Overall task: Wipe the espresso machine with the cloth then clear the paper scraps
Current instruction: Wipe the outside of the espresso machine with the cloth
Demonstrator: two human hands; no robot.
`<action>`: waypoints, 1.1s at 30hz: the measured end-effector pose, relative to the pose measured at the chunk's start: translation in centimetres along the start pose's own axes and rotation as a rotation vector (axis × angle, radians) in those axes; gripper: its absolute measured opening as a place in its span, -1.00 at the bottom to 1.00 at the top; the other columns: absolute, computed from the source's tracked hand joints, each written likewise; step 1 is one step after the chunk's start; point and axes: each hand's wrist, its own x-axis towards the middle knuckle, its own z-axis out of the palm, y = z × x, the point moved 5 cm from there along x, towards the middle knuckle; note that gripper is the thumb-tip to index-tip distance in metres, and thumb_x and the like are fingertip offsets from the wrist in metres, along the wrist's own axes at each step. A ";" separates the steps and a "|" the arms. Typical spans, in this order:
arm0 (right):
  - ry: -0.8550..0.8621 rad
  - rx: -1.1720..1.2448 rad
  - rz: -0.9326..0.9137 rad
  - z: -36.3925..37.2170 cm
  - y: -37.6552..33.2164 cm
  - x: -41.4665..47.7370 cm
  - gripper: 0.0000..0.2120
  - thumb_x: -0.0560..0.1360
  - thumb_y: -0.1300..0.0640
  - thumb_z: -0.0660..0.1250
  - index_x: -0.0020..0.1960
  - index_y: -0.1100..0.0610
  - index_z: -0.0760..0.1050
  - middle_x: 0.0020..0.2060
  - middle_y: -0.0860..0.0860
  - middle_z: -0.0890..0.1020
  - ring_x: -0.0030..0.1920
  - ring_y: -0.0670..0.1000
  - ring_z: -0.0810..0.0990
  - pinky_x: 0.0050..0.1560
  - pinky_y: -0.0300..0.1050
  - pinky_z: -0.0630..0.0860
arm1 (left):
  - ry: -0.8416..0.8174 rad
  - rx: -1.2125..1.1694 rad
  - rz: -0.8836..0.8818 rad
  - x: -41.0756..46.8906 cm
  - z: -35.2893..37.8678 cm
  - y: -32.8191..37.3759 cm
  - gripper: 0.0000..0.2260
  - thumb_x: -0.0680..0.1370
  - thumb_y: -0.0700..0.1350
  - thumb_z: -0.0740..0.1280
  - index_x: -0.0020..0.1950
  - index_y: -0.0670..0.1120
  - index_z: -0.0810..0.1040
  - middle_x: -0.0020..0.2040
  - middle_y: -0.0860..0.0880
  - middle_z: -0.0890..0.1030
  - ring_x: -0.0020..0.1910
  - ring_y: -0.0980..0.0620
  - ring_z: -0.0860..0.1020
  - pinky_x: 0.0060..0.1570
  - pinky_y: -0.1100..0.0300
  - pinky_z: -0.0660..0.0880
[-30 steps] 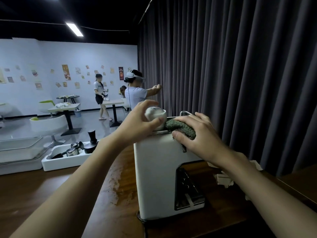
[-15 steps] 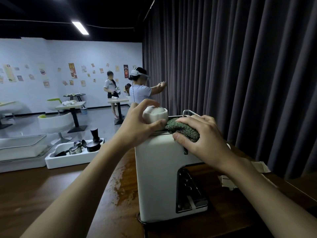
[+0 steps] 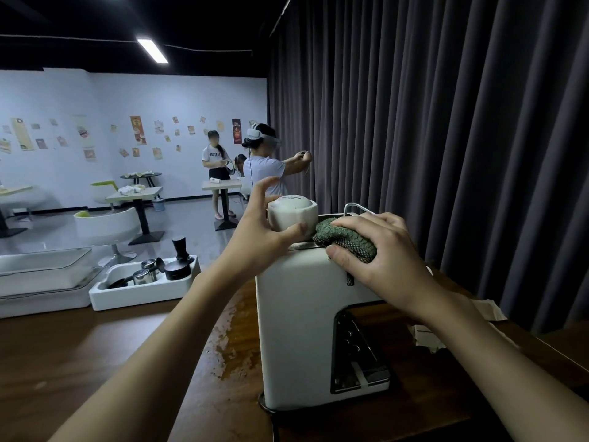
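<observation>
Espresso machine: white, boxy body standing upright on the dark wooden surface, with a dark panel low on its near side. Cloth: green, knitted and bunched, lying on the machine's top edge with a short strand hanging down the machine's side. Right hand: fingers curled over the cloth and thumb tucked under it against the machine's upper side, gripping it and pressing it to the top. Left hand: at the machine's top left corner, thumb and fingers curved round a white domed object that sits on the machine just beside the cloth; the forefinger is raised above it. Metal rail: a bent wire loop rising from the machine's top, behind the cloth. Paper scraps: white torn pieces on the surface to the right of the machine, partly hidden by the right forearm. Wet patch: a shiny smear on the surface along the machine's left side. White tray: well left of the machine, holding dark and metal coffee tools. Dark curtain: hanging behind the machine.
</observation>
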 end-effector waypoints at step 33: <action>-0.023 -0.005 0.028 0.2 0.4 0.0 -0.59 0.43 -0.26 0.27 0.14 -0.06 0.59 0.02 -0.20 0.64 0.08 -0.21 0.44 0.32 -0.19 0.17 | 0.068 0.044 0.023 -0.8 -0.1 0.4 -0.28 0.43 -0.01 0.56 0.37 0.27 0.14 0.43 -0.03 0.37 0.35 0.05 0.44 0.25 0.24 0.42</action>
